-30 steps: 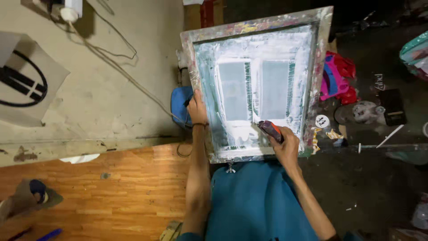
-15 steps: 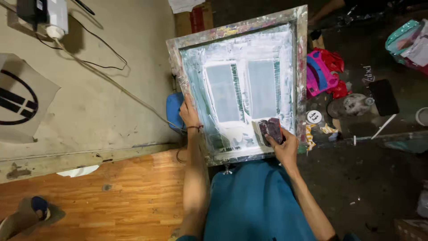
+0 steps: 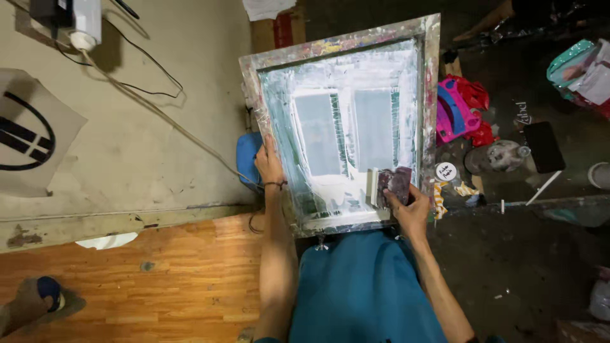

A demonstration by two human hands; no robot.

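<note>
Head view, looking straight down. Nearest to me is teal cloth (image 3: 365, 292) at my front, running up to the near edge of the screen-printing frame (image 3: 432, 95). Both of my forearms reach forward on either side of this cloth.

Right hand (image 3: 410, 213): closed around a small squeegee (image 3: 389, 185) with a dark, ink-stained grip and a pale blade edge. The fingers wrap over the grip; the blade rests on the mesh in the near right corner of the frame, just below the right-hand pale panel.

Left hand (image 3: 270, 165): laid flat on the left rail of the frame, fingers extended and pointing away from me, holding nothing but pressing on the rail. A dark cord sits around the wrist.

The frame lies directly ahead of me, slightly rotated, its paint-spattered border enclosing a mesh coated in whitish-green ink. Two pale rectangular panels (image 3: 346, 130) sit side by side at the middle of the mesh.

Left of the frame: a blue object (image 3: 246, 155) partly tucked beneath the left rail, then a beige work surface (image 3: 127, 146) crossed by a thin cable (image 3: 159, 114). Wood-pattern flooring (image 3: 159, 279) lies near left.

Right of the frame: a pink and blue container (image 3: 454, 111) close beside the rail, a round white lid (image 3: 447, 171), and a black flat object (image 3: 544, 147) farther right on dark ground.
</note>
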